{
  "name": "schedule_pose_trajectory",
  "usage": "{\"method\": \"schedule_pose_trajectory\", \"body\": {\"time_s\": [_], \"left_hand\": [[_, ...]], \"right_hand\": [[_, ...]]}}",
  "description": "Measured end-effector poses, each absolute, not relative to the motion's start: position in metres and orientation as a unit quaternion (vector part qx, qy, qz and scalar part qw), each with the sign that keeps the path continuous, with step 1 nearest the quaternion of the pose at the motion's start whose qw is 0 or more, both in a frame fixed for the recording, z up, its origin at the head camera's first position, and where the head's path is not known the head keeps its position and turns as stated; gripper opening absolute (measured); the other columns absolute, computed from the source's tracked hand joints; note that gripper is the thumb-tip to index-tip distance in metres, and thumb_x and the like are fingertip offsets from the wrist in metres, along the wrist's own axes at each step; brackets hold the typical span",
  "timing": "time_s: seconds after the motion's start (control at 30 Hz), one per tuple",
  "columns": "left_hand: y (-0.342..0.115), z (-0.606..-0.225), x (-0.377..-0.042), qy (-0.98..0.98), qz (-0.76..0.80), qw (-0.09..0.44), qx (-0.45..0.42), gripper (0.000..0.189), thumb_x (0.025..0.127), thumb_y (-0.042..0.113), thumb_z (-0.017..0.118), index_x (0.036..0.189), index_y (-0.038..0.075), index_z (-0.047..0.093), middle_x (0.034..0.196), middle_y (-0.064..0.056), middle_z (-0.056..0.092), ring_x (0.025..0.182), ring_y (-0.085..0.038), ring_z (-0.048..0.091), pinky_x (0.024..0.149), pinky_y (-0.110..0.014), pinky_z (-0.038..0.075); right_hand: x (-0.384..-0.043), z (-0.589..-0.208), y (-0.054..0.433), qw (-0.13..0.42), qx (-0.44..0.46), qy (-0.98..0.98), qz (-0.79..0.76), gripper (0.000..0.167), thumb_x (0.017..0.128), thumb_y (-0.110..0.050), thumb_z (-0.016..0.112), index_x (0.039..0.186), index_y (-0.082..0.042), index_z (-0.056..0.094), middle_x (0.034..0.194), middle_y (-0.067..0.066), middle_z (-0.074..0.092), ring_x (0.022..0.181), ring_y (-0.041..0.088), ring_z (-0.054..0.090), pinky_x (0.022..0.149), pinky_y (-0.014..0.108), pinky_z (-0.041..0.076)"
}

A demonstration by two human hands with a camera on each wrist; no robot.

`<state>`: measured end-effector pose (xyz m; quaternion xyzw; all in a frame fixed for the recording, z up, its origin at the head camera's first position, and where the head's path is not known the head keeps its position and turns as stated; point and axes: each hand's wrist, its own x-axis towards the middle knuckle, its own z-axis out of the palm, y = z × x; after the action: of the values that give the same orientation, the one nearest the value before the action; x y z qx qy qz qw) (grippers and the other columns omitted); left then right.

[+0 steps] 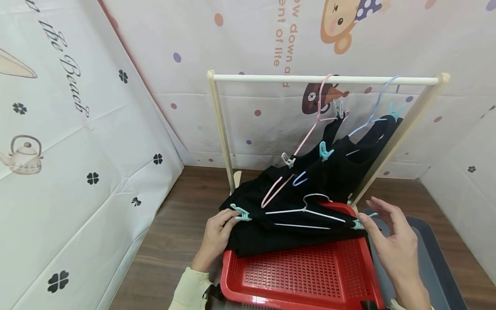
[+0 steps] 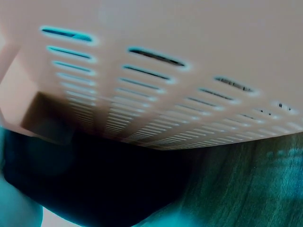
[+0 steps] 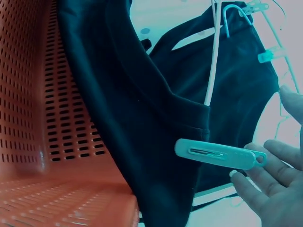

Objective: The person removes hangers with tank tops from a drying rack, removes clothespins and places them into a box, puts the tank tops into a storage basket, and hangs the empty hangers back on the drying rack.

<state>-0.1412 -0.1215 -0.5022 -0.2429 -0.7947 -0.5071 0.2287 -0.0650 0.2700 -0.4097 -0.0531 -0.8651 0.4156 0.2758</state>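
Observation:
A black garment [image 1: 263,241] with a wide waistband lies across a red basket [image 1: 298,275], a white hanger [image 1: 306,211] along its top edge. At its left end my left hand [image 1: 218,234] pinches a teal clothespin [image 1: 242,214]. Another teal clothespin [image 3: 218,153] grips the waistband's right end. Beside that clothespin is my right hand [image 1: 395,245], thumb and fingers spread apart; in the right wrist view the fingers [image 3: 279,165] lie close to its tail. The left wrist view shows the basket's slotted side [image 2: 156,99] and dark cloth, with the left fingers hidden.
A rack with a white rail [image 1: 271,79] stands behind the basket. Black garments [image 1: 345,159] hang from it on a pink hanger [image 1: 319,103] and a blue hanger [image 1: 377,103], with clothespins. A grey bin [image 1: 430,254] stands at the right on the wooden floor [image 1: 155,258].

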Motion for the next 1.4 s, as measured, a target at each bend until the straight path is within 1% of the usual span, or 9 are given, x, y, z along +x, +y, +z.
{"method": "schedule_pose_trajectory", "body": {"time_s": [0.3, 0.5, 0.6, 0.7, 0.77, 0.87, 1.13, 1.23, 1.4], "left_hand": [[-0.121, -0.500, -0.143, -0.795, -0.508, 0.229, -0.240, 0.018, 0.096, -0.006, 0.073, 0.103, 0.010, 0.078, 0.093, 0.004, 0.071, 0.080, -0.012, 0.060, 0.073, -0.021, 0.049], [-0.120, -0.501, -0.143, -0.797, -0.508, 0.225, -0.238, 0.018, 0.096, -0.006, 0.073, 0.103, 0.010, 0.078, 0.094, 0.003, 0.072, 0.081, -0.012, 0.061, 0.074, -0.022, 0.050], [-0.119, -0.501, -0.142, -0.795, -0.509, 0.226, -0.239, 0.017, 0.095, -0.006, 0.073, 0.103, 0.009, 0.078, 0.093, 0.003, 0.072, 0.081, -0.012, 0.061, 0.074, -0.021, 0.050], [-0.118, -0.503, -0.142, -0.792, -0.511, 0.228, -0.242, 0.017, 0.095, -0.006, 0.073, 0.102, 0.009, 0.078, 0.093, 0.003, 0.072, 0.080, -0.013, 0.062, 0.075, -0.021, 0.050], [-0.118, -0.503, -0.142, -0.791, -0.512, 0.229, -0.244, 0.017, 0.095, -0.006, 0.073, 0.101, 0.009, 0.077, 0.092, 0.003, 0.071, 0.080, -0.013, 0.061, 0.074, -0.021, 0.050], [-0.118, -0.503, -0.141, -0.790, -0.513, 0.231, -0.245, 0.018, 0.095, -0.007, 0.073, 0.101, 0.009, 0.077, 0.092, 0.003, 0.071, 0.080, -0.013, 0.061, 0.073, -0.021, 0.049], [-0.118, -0.503, -0.141, -0.789, -0.507, 0.238, -0.250, 0.018, 0.094, -0.007, 0.074, 0.101, 0.008, 0.077, 0.091, 0.002, 0.070, 0.079, -0.013, 0.060, 0.071, -0.022, 0.049], [-0.118, -0.504, -0.142, -0.789, -0.507, 0.241, -0.249, 0.018, 0.093, -0.008, 0.074, 0.101, 0.009, 0.077, 0.091, 0.002, 0.071, 0.080, -0.013, 0.062, 0.073, -0.022, 0.050], [-0.119, -0.504, -0.142, -0.789, -0.506, 0.244, -0.248, 0.019, 0.094, -0.008, 0.074, 0.101, 0.009, 0.077, 0.092, 0.002, 0.071, 0.080, -0.014, 0.062, 0.074, -0.023, 0.051]], "right_hand": [[-0.075, -0.415, 0.268, 0.267, -0.005, -0.880, 0.393, 0.060, 0.093, -0.012, 0.085, 0.147, -0.014, 0.061, 0.132, 0.000, 0.065, 0.117, -0.010, 0.049, 0.094, 0.005, 0.035], [-0.074, -0.420, 0.268, 0.272, 0.007, -0.863, 0.426, 0.071, 0.085, 0.000, 0.089, 0.148, -0.010, 0.059, 0.126, -0.004, 0.065, 0.111, -0.003, 0.056, 0.096, 0.004, 0.039], [-0.072, -0.420, 0.276, 0.240, 0.006, -0.869, 0.432, 0.075, 0.087, -0.004, 0.089, 0.153, -0.011, 0.053, 0.126, -0.002, 0.067, 0.109, -0.005, 0.057, 0.094, 0.003, 0.040], [-0.067, -0.419, 0.288, 0.188, -0.005, -0.884, 0.428, 0.075, 0.091, -0.015, 0.088, 0.156, -0.014, 0.050, 0.127, -0.004, 0.069, 0.110, -0.011, 0.057, 0.088, 0.002, 0.040], [-0.065, -0.419, 0.296, 0.156, -0.016, -0.891, 0.426, 0.072, 0.093, -0.021, 0.087, 0.155, -0.015, 0.050, 0.127, -0.008, 0.070, 0.109, -0.014, 0.057, 0.085, 0.004, 0.040], [-0.063, -0.420, 0.303, 0.135, -0.026, -0.895, 0.425, 0.069, 0.092, -0.024, 0.087, 0.152, -0.015, 0.053, 0.126, -0.011, 0.072, 0.108, -0.015, 0.058, 0.082, 0.005, 0.042], [-0.061, -0.420, 0.309, 0.142, -0.051, -0.896, 0.418, 0.066, 0.090, -0.023, 0.090, 0.146, -0.010, 0.058, 0.117, -0.017, 0.073, 0.101, -0.016, 0.060, 0.080, 0.003, 0.045], [-0.062, -0.420, 0.309, 0.146, -0.064, -0.895, 0.416, 0.062, 0.088, -0.023, 0.091, 0.141, -0.008, 0.061, 0.112, -0.014, 0.075, 0.097, -0.017, 0.060, 0.078, 0.003, 0.047], [-0.064, -0.421, 0.309, 0.138, -0.052, -0.899, 0.412, 0.061, 0.087, -0.022, 0.092, 0.140, -0.008, 0.063, 0.114, -0.008, 0.076, 0.097, -0.017, 0.061, 0.078, 0.003, 0.047]]}}
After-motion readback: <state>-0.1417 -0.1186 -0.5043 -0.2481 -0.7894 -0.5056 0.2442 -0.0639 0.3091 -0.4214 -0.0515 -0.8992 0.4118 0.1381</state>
